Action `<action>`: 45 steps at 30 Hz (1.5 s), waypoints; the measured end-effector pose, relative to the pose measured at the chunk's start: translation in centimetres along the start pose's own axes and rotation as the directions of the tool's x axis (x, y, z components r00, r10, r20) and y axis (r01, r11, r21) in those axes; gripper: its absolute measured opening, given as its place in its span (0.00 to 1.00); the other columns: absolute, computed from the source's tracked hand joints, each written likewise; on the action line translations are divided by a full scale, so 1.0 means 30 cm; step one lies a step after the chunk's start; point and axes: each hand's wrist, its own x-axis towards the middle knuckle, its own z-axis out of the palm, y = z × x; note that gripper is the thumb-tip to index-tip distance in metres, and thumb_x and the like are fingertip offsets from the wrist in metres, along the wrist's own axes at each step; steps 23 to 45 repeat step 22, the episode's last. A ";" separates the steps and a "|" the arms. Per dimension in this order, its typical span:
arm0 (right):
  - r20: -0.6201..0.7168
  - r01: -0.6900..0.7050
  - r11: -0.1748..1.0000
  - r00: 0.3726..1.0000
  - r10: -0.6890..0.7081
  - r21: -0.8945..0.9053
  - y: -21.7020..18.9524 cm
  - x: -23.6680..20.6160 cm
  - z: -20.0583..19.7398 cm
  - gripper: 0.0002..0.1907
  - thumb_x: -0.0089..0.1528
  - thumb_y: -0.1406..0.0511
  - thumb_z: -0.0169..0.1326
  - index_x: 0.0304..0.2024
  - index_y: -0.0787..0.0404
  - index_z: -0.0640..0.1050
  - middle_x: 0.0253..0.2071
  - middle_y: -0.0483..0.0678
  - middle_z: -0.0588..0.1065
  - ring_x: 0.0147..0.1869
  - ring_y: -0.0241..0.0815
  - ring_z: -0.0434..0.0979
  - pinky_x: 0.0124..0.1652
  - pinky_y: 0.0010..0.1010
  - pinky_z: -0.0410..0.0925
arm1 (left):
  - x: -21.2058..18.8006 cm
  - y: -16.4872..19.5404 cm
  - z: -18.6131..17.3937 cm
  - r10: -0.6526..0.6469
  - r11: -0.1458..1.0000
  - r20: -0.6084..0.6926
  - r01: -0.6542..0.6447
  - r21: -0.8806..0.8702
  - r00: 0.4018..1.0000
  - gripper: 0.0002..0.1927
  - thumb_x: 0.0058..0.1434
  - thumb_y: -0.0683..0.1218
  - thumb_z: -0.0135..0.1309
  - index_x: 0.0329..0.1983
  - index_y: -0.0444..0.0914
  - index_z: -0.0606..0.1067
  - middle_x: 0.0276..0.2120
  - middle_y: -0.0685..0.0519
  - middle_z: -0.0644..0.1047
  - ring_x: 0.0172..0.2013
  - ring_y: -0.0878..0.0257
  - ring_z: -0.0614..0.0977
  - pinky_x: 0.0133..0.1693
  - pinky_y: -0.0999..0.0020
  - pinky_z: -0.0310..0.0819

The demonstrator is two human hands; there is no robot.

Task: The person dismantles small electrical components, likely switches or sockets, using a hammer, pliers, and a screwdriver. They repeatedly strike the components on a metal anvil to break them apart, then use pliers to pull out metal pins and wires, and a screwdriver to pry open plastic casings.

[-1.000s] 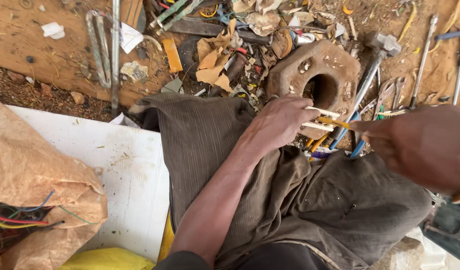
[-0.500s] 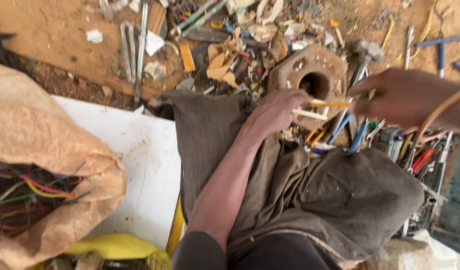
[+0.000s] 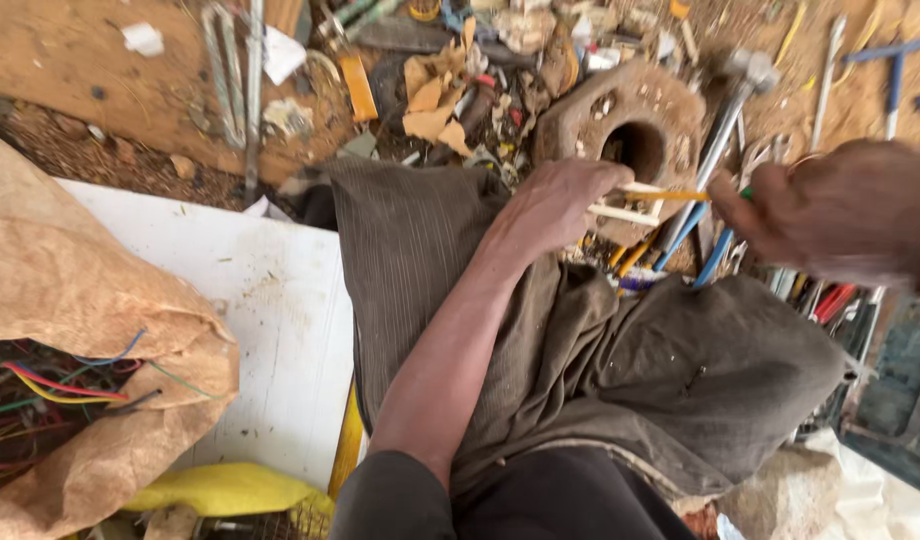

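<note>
Pinching yellow wire (image 3: pixel 670 195) between left hand (image 3: pixel 560 205), right hand (image 3: pixel 840 220) | sack (image 3: pixel 90 330): coloured wires (image 3: pixel 40 395)

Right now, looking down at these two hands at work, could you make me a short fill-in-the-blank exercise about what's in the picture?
1. The left hand and right hand hold a thin ____ wire stretched between them.
2. The brown sack on the left holds a tangle of coloured ____.
3. Behind the left hand lies a rusty round metal part with a ____ in its middle.

Missing words: yellow; wires; hole
</note>
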 end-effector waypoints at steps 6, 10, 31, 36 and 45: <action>0.343 -0.419 0.160 0.869 0.357 0.894 -0.004 -0.024 -0.093 0.22 0.74 0.53 0.42 0.68 0.44 0.74 0.34 0.56 0.80 0.24 0.44 0.74 0.29 0.37 0.76 | 0.021 -0.012 0.002 0.026 0.989 0.037 -0.031 0.142 0.999 0.24 0.63 0.32 0.49 0.59 0.44 0.75 0.51 0.57 0.79 0.43 0.64 0.82 0.46 0.70 0.81; 0.270 -0.335 0.096 0.872 0.409 0.937 -0.015 -0.003 -0.110 0.24 0.72 0.51 0.43 0.61 0.52 0.81 0.32 0.52 0.82 0.23 0.42 0.77 0.29 0.34 0.72 | 0.022 -0.010 0.009 0.148 0.973 -0.073 -0.131 0.192 0.986 0.25 0.56 0.30 0.50 0.53 0.43 0.79 0.47 0.58 0.80 0.44 0.64 0.80 0.46 0.67 0.79; 0.261 -0.352 0.135 0.857 0.444 0.926 -0.057 0.021 -0.024 0.28 0.70 0.47 0.47 0.68 0.47 0.74 0.41 0.52 0.83 0.33 0.46 0.77 0.35 0.40 0.72 | 0.056 -0.073 0.064 0.179 0.976 -0.086 -0.166 0.137 0.980 0.19 0.57 0.33 0.51 0.49 0.41 0.80 0.50 0.53 0.82 0.44 0.63 0.83 0.44 0.67 0.79; 0.261 -0.352 0.135 0.857 0.444 0.926 -0.057 0.021 -0.024 0.28 0.70 0.47 0.47 0.68 0.47 0.74 0.41 0.52 0.83 0.33 0.46 0.77 0.35 0.40 0.72 | 0.056 -0.073 0.064 0.179 0.976 -0.086 -0.166 0.137 0.980 0.19 0.57 0.33 0.51 0.49 0.41 0.80 0.50 0.53 0.82 0.44 0.63 0.83 0.44 0.67 0.79; 0.261 -0.352 0.135 0.857 0.444 0.926 -0.057 0.021 -0.024 0.28 0.70 0.47 0.47 0.68 0.47 0.74 0.41 0.52 0.83 0.33 0.46 0.77 0.35 0.40 0.72 | 0.056 -0.073 0.064 0.179 0.976 -0.086 -0.166 0.137 0.980 0.19 0.57 0.33 0.51 0.49 0.41 0.80 0.50 0.53 0.82 0.44 0.63 0.83 0.44 0.67 0.79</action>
